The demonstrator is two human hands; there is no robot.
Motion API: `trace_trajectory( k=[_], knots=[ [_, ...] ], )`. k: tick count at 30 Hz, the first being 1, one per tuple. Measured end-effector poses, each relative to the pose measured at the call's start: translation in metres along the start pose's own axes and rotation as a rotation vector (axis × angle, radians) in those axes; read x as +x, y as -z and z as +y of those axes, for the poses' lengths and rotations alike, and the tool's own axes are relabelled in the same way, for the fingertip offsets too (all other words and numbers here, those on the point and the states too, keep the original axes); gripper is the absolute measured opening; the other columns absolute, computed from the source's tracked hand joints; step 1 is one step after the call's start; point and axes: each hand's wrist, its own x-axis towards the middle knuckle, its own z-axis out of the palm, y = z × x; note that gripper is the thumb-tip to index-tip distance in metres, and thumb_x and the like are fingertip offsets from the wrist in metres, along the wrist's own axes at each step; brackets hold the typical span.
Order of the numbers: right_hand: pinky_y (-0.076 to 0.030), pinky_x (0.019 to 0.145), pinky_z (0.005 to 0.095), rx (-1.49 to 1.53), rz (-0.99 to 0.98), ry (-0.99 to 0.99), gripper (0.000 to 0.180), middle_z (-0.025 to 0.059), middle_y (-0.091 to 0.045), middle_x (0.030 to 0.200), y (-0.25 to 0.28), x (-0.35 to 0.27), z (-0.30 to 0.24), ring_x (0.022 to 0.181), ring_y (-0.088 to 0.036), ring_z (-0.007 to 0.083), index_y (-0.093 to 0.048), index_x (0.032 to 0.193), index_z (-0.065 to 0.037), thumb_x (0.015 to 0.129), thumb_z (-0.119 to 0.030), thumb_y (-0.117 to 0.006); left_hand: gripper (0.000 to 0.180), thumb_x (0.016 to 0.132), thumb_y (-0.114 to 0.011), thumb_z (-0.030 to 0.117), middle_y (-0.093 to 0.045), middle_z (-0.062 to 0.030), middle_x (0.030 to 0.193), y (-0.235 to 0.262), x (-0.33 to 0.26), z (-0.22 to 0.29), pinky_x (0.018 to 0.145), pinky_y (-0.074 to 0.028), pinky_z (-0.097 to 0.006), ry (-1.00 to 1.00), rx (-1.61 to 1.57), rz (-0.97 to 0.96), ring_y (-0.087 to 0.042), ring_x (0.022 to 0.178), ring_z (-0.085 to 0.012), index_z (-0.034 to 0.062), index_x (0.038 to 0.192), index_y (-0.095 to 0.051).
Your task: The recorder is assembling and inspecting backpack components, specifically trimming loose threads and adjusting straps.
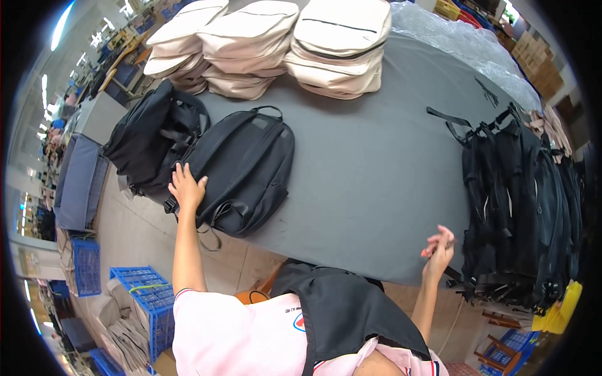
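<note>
A black backpack lies on the grey-covered table with its shoulder straps facing up. My left hand rests open on its left edge, fingers spread, beside a buckle and a loose strap. Against it on the left leans another black backpack, bulkier and partly folded. Over the table's front edge at the right, my right hand is closed round a small tool with an orange-red part; most of it is hidden by the fingers.
Cream backpacks are stacked along the far side. A row of black backpacks with dangling straps stands at the right of the grey table. Clear plastic sheeting lies at the back right. A blue crate stands on the floor, lower left.
</note>
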Motion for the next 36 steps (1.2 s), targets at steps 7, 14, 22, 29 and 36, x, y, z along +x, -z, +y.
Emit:
trace_trajectory(
  k=[7,14,22,29,36],
  knots=[
    [-0.031,0.043,0.0163,-0.024,-0.566,-0.165,0.033,0.0021,-0.058,0.071,-0.129,-0.046,-0.017,0.052,-0.048,0.0038,-0.057,0.107,-0.002,0.098,-0.032,-0.045,0.065,0.075,-0.072,0.034,-0.062,-0.0239,0.108,0.016,0.038,0.035,0.083,-0.049,-0.045,-0.132,-0.042,-0.305,-0.061,0.098,-0.0387,0.0039,0.124,-0.042],
    [-0.04,0.054,0.0222,-0.164,-0.632,-0.214,0.031,0.0028,-0.059,0.08,-0.164,-0.043,0.01,0.053,-0.046,0.006,-0.061,0.102,-0.002,0.097,-0.028,-0.045,0.066,0.07,-0.072,0.032,-0.062,-0.0257,0.105,-0.035,-0.019,0.121,0.085,-0.048,-0.041,-0.29,-0.532,-0.719,-0.06,0.1,-0.0382,-0.0046,0.119,-0.046],
    [-0.042,0.047,0.0247,-0.475,-0.386,0.035,0.03,0.0035,-0.06,0.074,-0.126,0.066,-0.005,0.047,-0.051,0.0091,-0.061,0.098,-0.002,0.094,-0.028,-0.047,0.059,0.085,-0.064,0.033,-0.057,-0.0174,0.112,0.037,-0.117,0.189,0.1,-0.036,-0.036,-1.146,-0.824,-1.452,-0.052,0.112,-0.0265,-0.0024,0.126,-0.042],
    [-0.05,0.07,0.0413,-0.953,-0.082,0.274,0.029,0.0133,-0.064,0.093,-0.134,0.178,0.015,0.081,-0.063,0.0281,-0.063,0.103,-0.004,0.088,-0.026,-0.051,0.066,0.083,-0.062,0.038,-0.056,-0.017,0.119,0.088,-0.098,0.202,0.09,-0.042,-0.042,-1.741,-0.141,-0.922,-0.056,0.101,-0.0331,-0.0076,0.127,-0.043],
    [-0.051,0.073,0.0378,-0.84,-0.137,-0.099,0.034,0.0149,-0.067,0.09,-0.132,0.209,0.063,0.086,-0.065,0.0268,-0.064,0.104,-0.003,0.074,-0.016,-0.067,0.035,0.085,-0.06,0.04,-0.068,-0.0116,0.093,0.068,-0.02,0.278,0.075,-0.051,-0.041,-1.345,-0.606,-0.899,-0.065,0.085,-0.0324,0.0086,0.099,-0.068]
  ],
)
